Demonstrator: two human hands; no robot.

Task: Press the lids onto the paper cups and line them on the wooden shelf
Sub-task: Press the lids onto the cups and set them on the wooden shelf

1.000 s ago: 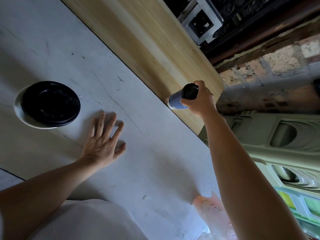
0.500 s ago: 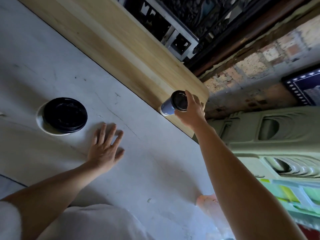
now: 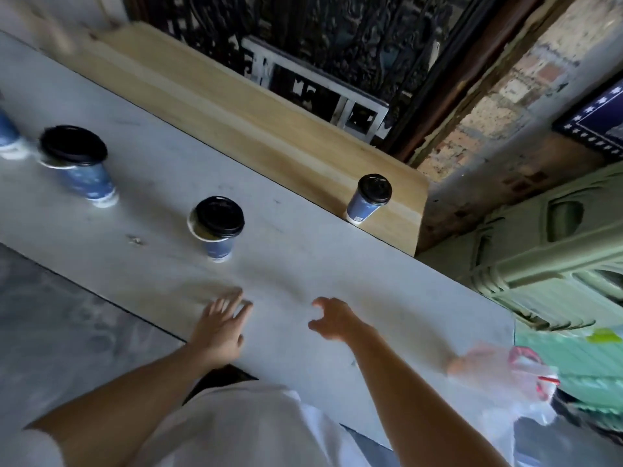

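Nearest the camera: a white shirt [image 3: 242, 429] and two bare forearms reaching forward over the pale grey worktop [image 3: 337, 261].

Left grip [image 3: 219, 326]: released, fingers straight and spread, palm down at the worktop surface. Motion blur prevents confirming contact.

Right grip [image 3: 332, 320]: released, fingers loosely curled with thumb apart, grasping nothing, held over the worktop just beside the left grip.

Right-hand near corner of the worktop: a translucent plastic bag [image 3: 505, 369] with red markings, blurred.

Mid worktop, beyond the left grip: a blue paper cup [image 3: 219, 249], upright. Its black lid [image 3: 219, 215] sits skewed, with the white rim exposed on the left side.

Further left: a second blue paper cup [image 3: 89, 180], upright and blurred. Its black lid [image 3: 72, 144] also sits off-centre, with a sliver of rim showing underneath.

Left frame edge: part of a third blue cup [image 3: 7, 136], cut off; its top cannot be assessed.

Far side of the worktop: the wooden shelf [image 3: 269, 129], running the length of the slab. One lidded blue cup [image 3: 363, 207] stands upright on it near the right end, close to the front edge. Its black lid [image 3: 374, 188] sits level over the rim.

Beyond the shelf: a dark ornate grille [image 3: 354, 38], a brick wall [image 3: 499, 106] and stacked green plastic furniture [image 3: 556, 251] at right
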